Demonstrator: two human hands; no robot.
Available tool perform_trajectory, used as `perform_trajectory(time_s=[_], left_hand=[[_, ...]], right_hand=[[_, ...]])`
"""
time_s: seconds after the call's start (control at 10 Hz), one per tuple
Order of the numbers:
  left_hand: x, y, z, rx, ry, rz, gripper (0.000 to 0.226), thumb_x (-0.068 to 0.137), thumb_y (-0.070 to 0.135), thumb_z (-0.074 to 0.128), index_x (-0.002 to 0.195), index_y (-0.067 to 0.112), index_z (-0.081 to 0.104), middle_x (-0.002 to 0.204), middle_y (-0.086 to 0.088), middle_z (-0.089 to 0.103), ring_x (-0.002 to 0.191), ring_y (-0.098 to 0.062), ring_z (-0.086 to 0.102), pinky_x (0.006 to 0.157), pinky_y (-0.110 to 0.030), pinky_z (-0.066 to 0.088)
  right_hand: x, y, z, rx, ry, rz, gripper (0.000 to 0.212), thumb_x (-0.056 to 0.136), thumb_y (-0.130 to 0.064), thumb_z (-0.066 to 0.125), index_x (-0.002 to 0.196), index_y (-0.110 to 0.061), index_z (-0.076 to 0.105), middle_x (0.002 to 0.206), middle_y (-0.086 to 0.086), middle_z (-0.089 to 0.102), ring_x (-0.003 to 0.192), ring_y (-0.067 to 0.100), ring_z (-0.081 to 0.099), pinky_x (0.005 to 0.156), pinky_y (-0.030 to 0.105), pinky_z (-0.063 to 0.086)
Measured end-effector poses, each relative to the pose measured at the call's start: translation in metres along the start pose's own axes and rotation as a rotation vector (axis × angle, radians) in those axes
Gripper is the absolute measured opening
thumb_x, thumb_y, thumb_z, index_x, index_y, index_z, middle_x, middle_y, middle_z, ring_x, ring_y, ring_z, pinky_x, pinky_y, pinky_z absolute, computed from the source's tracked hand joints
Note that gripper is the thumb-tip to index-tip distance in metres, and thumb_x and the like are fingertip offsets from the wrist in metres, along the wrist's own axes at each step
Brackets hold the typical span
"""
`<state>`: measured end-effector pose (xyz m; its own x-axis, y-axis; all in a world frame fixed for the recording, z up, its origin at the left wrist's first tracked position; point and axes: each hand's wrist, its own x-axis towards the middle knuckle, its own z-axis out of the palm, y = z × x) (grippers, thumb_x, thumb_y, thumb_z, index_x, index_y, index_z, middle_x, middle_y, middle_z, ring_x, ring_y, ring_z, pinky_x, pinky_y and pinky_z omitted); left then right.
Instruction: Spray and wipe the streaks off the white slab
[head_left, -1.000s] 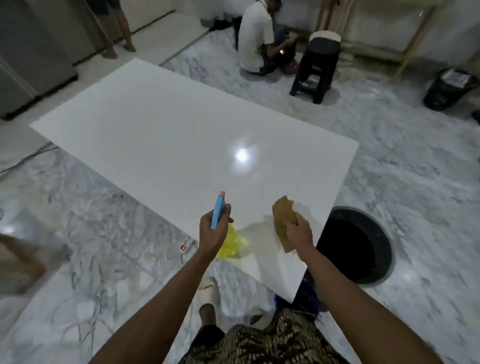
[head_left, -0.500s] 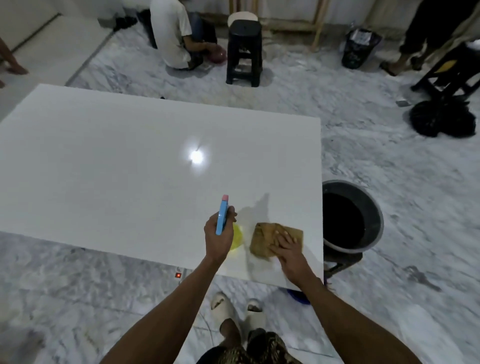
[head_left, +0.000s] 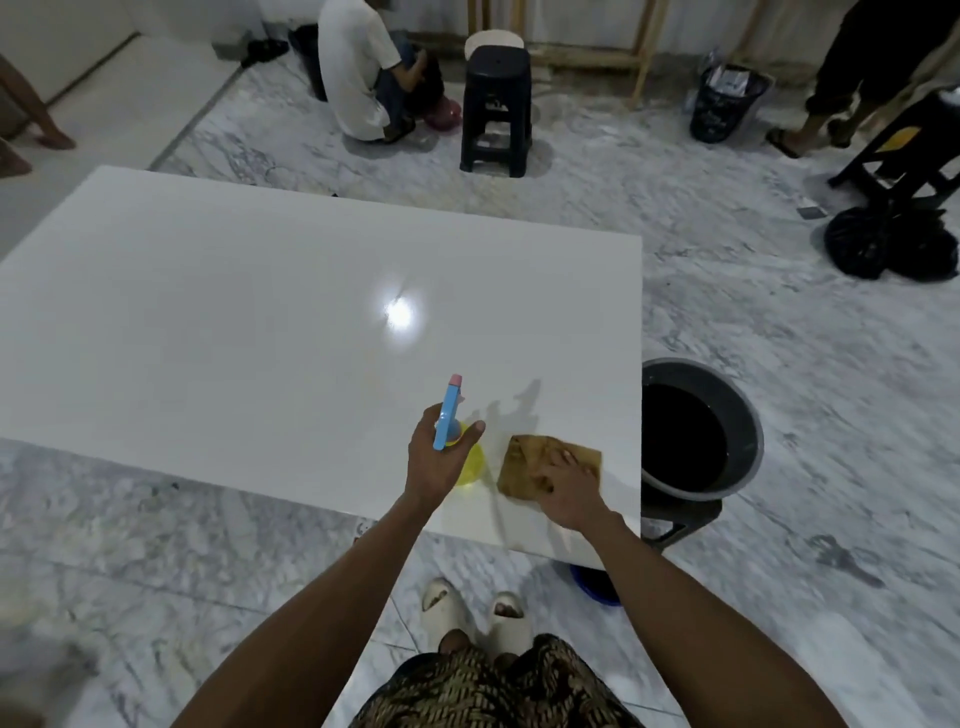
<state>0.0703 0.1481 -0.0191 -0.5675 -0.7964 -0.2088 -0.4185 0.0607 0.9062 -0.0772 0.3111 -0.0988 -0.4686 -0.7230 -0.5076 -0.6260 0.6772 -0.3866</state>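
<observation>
The white slab (head_left: 260, 322) lay flat and glossy before me, raised above the marble floor (head_left: 779, 322), with one bright lamp glare near its middle. At its near right corner my right hand (head_left: 569, 488) pressed flat, fingers straight, on the brown cloth (head_left: 524, 462), while my left hand (head_left: 439, 462) gripped the spray bottle (head_left: 449, 415) just beside it. A dark bucket (head_left: 748, 431) sat on a stool against the slab's right edge, and a black stool (head_left: 496, 104) and a crouching person (head_left: 358, 73) were beyond the far side.
</observation>
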Motion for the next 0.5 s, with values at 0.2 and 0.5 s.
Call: perform_trajectory(time_s=[0.2,0.5], left_hand=[[-0.019,-0.020,-0.013,0.162,-0.065,-0.217,0.077,0.086,0.016,0.083,0.152,0.010,0.045,0.146,-0.013,0.059,0.134,-0.032,0.056,0.097,-0.029,0.040],[-0.061,-0.023,-0.012,0.068,-0.156,-0.313,0.087,0.079,0.031,0.072,0.156,0.011,0.037,0.145,-0.014,0.056,0.135,-0.038,0.055,0.098,-0.033,0.042]], right_hand=[[-0.010,-0.025,0.023,0.037,0.165,0.144,0.045,0.100,-0.030,0.039,0.143,-0.020,0.045,0.163,0.003,0.024,0.150,0.028,0.016,0.119,0.052,0.016],[-0.073,-0.042,0.070,0.025,0.232,0.160,0.074,0.097,-0.022,0.045,0.159,-0.018,0.004,0.167,0.002,-0.007,0.154,0.025,-0.008,0.122,0.051,-0.004]])
